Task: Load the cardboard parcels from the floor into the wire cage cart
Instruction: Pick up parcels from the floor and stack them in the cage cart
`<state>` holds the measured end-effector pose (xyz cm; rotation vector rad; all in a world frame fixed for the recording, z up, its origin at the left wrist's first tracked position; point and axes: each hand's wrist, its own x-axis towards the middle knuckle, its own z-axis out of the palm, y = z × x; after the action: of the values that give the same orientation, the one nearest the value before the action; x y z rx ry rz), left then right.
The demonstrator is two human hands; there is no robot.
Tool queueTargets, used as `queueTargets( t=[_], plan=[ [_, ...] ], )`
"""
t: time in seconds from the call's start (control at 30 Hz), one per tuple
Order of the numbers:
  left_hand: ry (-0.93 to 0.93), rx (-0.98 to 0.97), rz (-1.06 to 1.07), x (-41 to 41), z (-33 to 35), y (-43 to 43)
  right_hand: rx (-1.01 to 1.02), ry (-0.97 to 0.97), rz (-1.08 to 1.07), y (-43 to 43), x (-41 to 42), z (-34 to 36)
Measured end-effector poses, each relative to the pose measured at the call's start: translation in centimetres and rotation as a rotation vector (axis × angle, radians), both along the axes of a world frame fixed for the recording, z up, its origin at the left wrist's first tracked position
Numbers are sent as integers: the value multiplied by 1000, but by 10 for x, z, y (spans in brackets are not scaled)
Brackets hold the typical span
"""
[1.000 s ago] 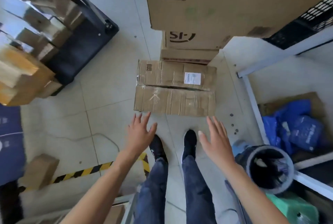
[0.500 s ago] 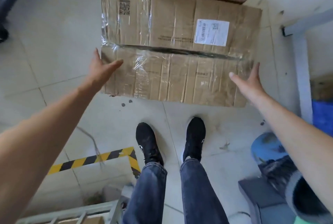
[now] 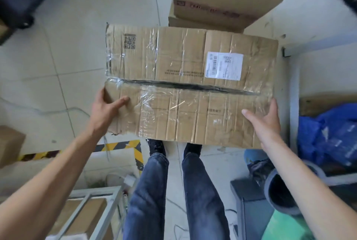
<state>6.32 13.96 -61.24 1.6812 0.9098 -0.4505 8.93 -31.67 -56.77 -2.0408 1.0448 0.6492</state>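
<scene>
Now that both hands have closed on its ends, the cardboard parcel (image 3: 190,87) is gripped rather than merely reached for: left hand (image 3: 105,111) clamped on the left edge, right hand (image 3: 265,119) on the right, above the floor (image 3: 73,50). Carrying to the wire cage cart (image 3: 100,210) likely comes next.

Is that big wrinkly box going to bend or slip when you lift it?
The box may sag: its cardboard is creased and a dark gap crosses the top. The shiny tape could feel slippery. The left hand and right hand hold opposite ends, which should help.
</scene>
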Motion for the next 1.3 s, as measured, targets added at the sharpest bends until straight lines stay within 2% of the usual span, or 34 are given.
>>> queueTargets(
  t=[0.2, 0.4, 0.67, 0.93, 1.07, 1.3],
  plan=[
    [-26, 68, 57, -37, 184, 17, 60, -55, 87, 23, -15, 172],
    [-78, 204, 259, -91, 361, 40, 89, -134, 317, 66, -3, 330],
    [-90, 378, 566, -203, 537, 70, 138, -301, 626, 147, 2, 475],
    [-182, 484, 934, -413, 633, 104, 314, -461, 937, 280, -88, 568],
    [-225, 522, 1112, -552, 660, 105, 354, -508, 1094, 338, -184, 600],
    [-223, 594, 1379, -794, 687, 66, 540, -464, 1294, 410, -377, 627]
  ],
)
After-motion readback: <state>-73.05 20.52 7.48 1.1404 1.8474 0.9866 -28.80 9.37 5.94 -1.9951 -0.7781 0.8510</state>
